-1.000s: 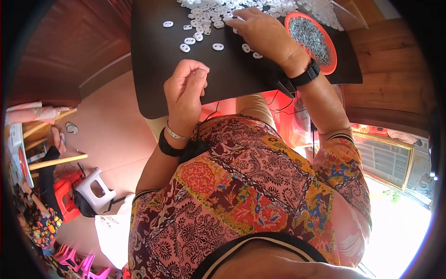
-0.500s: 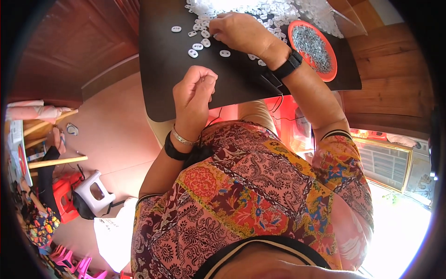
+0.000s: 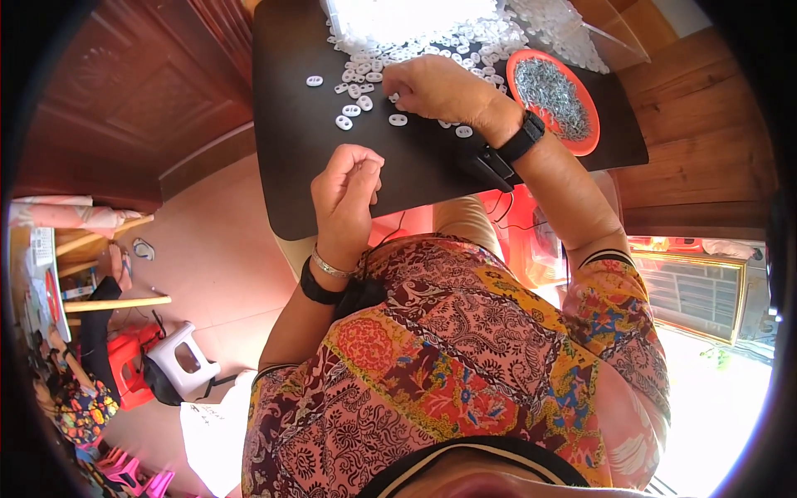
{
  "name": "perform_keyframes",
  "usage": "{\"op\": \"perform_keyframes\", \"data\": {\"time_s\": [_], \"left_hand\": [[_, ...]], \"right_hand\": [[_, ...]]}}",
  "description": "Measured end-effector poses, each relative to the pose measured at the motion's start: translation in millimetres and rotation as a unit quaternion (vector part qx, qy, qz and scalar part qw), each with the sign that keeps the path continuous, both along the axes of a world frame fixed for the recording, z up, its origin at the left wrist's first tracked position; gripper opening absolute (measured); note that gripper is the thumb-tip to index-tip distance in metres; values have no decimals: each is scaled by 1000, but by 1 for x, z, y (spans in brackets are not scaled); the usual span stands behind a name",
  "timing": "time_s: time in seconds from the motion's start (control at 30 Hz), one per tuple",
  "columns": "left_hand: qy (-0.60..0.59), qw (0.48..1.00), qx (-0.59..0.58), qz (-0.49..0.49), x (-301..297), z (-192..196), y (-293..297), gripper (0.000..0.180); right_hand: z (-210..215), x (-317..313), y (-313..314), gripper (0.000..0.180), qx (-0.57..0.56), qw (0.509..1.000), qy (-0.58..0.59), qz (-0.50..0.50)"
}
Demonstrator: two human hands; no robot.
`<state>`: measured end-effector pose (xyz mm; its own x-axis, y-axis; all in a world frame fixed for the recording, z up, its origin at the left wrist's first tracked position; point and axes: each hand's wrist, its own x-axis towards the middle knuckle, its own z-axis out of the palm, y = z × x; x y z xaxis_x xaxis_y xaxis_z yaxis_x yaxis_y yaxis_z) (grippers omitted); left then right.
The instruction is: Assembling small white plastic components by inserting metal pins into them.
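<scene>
Small white oval plastic pieces with two holes [image 3: 344, 122] lie scattered over the dark tabletop [image 3: 290, 158], thickening into a heap toward the far side. My right hand [image 3: 444, 90] is closed over the near edge of that heap, its thumb and fingertips pinching one white two-hole piece [image 3: 394, 97], mostly covered by the fingers. Close to the table's near edge, my left hand [image 3: 347, 187] is curled shut, thumb against the fingers. Whatever it holds, if anything, is hidden. An orange oval dish [image 3: 591, 133] full of small silvery metal parts [image 3: 550, 91] stands right of my right hand.
A brightly lit clear container [image 3: 332, 18] stands at the table's far side. More white pieces [image 3: 556, 29] spread toward the far right. A small black device [image 3: 486, 162] sits at the near table edge under my right wrist. A grey stool [image 3: 184, 361] stands on the floor at left.
The view has shifted, so table and hands appear lower. My right hand stays pinched over the near edge of the heap; my left hand keeps its curled pose.
</scene>
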<state>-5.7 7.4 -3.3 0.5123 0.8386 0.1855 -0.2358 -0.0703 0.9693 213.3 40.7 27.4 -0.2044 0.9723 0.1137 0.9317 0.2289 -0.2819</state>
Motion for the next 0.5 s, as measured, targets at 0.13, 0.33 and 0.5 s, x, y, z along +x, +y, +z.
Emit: {"op": "perform_keyframes", "data": {"time_s": [0.13,0.33,0.5], "left_hand": [[2,1000,1,7,1,0,0,12],[29,999,-13,-17,-11,13,8,13],[9,997,50,51,-26,61,33,24]], "right_hand": [[1,-4,-7,17,7,1000,12,-24],[2,-3,-8,15,-10,1000,-5,-9],[2,-2,-15,11,8,1000,6,-15]]}}
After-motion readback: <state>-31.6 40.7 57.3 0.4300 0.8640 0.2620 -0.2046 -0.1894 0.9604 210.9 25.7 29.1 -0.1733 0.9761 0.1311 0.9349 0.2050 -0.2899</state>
